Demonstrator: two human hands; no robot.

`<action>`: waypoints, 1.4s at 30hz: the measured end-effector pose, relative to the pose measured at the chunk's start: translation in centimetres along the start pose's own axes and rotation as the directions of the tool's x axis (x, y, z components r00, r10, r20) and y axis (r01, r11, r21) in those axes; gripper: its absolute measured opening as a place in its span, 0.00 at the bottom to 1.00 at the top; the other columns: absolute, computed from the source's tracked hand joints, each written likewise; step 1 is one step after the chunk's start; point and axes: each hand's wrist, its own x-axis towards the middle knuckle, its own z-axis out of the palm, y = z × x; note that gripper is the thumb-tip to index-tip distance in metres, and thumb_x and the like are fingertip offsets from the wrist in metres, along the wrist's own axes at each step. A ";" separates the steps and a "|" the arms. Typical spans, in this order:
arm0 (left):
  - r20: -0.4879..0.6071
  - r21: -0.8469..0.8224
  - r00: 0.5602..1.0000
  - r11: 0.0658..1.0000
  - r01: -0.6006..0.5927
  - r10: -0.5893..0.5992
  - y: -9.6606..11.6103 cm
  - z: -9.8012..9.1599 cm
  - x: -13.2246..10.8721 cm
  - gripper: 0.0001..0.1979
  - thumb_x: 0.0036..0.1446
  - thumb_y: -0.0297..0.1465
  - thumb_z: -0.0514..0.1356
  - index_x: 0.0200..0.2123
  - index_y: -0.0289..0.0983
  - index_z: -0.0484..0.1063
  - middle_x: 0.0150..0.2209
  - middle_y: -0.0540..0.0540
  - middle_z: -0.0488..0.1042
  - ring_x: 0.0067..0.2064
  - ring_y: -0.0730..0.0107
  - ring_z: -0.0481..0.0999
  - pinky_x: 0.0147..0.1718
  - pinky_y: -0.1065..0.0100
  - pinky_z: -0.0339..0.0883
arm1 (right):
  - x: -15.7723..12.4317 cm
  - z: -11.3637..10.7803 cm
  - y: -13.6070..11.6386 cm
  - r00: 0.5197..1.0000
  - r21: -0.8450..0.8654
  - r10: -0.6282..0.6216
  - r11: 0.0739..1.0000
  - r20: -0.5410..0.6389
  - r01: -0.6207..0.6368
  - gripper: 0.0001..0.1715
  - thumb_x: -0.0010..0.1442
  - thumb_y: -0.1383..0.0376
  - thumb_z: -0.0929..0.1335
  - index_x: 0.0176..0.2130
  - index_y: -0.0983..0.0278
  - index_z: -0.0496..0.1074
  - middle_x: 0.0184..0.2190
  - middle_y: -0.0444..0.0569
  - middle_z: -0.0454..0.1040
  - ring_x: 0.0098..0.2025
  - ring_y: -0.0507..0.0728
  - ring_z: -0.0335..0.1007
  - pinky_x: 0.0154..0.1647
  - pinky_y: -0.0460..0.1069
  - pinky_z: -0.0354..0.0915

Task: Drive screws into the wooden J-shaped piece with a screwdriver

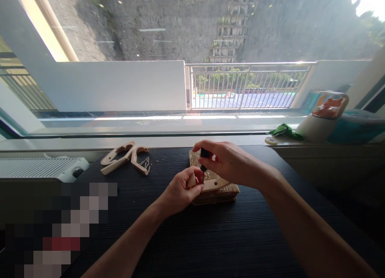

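My right hand (224,162) is closed around the black handle of a screwdriver (204,162), its shaft pointing down. The tip meets a pale wooden piece (212,185) that has a dark hole in it. My left hand (185,190) grips the left end of this wooden piece, with fingertips close to the screwdriver tip. Whether a screw sits under the tip is hidden by the fingers. Beneath the wood lies a stack of brown corrugated cardboard (216,198), resting on the dark table.
Curved wooden parts (118,158) and several screws (145,164) lie at the table's far left. A white radiator (45,168) stands left of the table (168,242). A green cloth (285,130) and a white container (319,125) are on the windowsill at right.
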 end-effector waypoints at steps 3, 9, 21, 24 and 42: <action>-0.010 0.004 1.000 1.000 0.013 -0.013 0.1 0.1 0.0 0.07 0.50 0.29 0.57 0.34 0.36 0.66 0.28 0.54 0.66 0.30 0.77 0.63 0.30 0.76 0.60 | 0.0 0.2 0.2 0.999 -0.012 0.004 1.000 -0.042 -0.004 0.17 0.59 0.64 0.62 0.49 0.62 0.67 0.29 0.44 0.72 0.28 0.50 0.63 0.29 0.45 0.54; -0.002 0.004 1.000 1.000 -0.009 0.009 -0.1 0.1 0.0 0.06 0.51 0.29 0.57 0.35 0.36 0.66 0.28 0.54 0.65 0.30 0.77 0.63 0.31 0.75 0.59 | -0.4 -0.4 -0.1 0.999 0.032 -0.037 0.999 0.012 0.037 0.19 0.59 0.67 0.61 0.49 0.60 0.68 0.31 0.44 0.73 0.29 0.49 0.63 0.31 0.44 0.56; 0.003 0.008 1.000 1.000 0.015 -0.015 0.0 0.1 0.0 0.07 0.51 0.29 0.57 0.36 0.36 0.66 0.29 0.53 0.66 0.30 0.76 0.63 0.32 0.74 0.60 | -0.2 0.0 0.2 0.997 -0.004 -0.042 0.999 -0.063 0.042 0.20 0.58 0.65 0.63 0.51 0.61 0.68 0.31 0.45 0.73 0.28 0.49 0.63 0.30 0.45 0.56; 0.005 0.007 1.000 1.000 0.015 -0.015 0.0 0.0 0.0 0.08 0.51 0.29 0.57 0.36 0.36 0.66 0.29 0.53 0.67 0.31 0.76 0.64 0.33 0.74 0.60 | -0.4 -0.3 0.0 0.996 0.018 -0.072 0.997 -0.054 0.073 0.19 0.57 0.68 0.62 0.48 0.61 0.70 0.33 0.45 0.74 0.28 0.48 0.63 0.30 0.44 0.56; -0.001 0.035 1.000 0.999 0.019 -0.019 0.3 0.0 0.1 0.05 0.50 0.29 0.57 0.33 0.36 0.66 0.27 0.54 0.66 0.29 0.76 0.64 0.30 0.74 0.60 | -0.3 0.1 0.1 0.986 0.026 -0.108 0.993 -0.128 0.113 0.18 0.58 0.70 0.62 0.48 0.64 0.70 0.33 0.45 0.73 0.29 0.47 0.63 0.32 0.42 0.56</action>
